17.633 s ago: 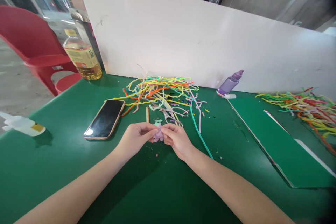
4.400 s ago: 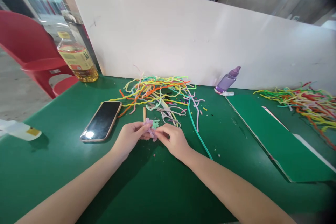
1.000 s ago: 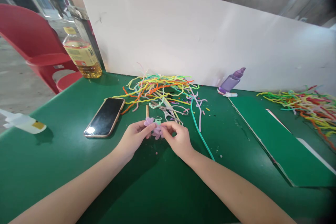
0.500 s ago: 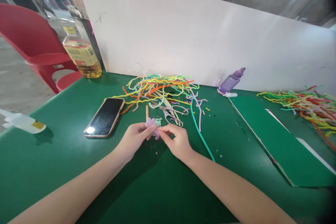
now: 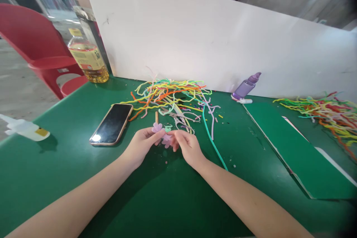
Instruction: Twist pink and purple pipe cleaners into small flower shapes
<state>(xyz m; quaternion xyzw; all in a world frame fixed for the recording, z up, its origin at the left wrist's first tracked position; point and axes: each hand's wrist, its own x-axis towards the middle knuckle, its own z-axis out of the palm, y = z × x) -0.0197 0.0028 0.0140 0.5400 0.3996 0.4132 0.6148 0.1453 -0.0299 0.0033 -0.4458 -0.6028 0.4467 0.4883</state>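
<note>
A small purple flower-shaped piece [image 5: 166,141] with rounded petals is between my two hands, above the green table. My left hand [image 5: 144,142] pinches it between thumb and fingers from the left. From the right, my right hand [image 5: 187,144] is closed with its fingertips against the same piece; the exact contact is hidden. A mint-green bit [image 5: 167,129] shows just behind the fingertips; whether it is joined to the flower I cannot tell. Beyond the hands lie silver scissors [image 5: 181,119] and a thin wooden stick [image 5: 156,116].
A phone [image 5: 112,124] lies to the left, with a white glue bottle [image 5: 29,129] farther out. Colourful fuzzy strips [image 5: 164,95] are heaped behind the hands. An oil bottle [image 5: 88,57], a purple bottle [image 5: 245,87] and a green board [image 5: 295,148] are also on the table.
The purple flower piece has turned between my fingers, and more of its petals show. My right fingers have shifted slightly around it. The person in the background at the left is gone from view.
</note>
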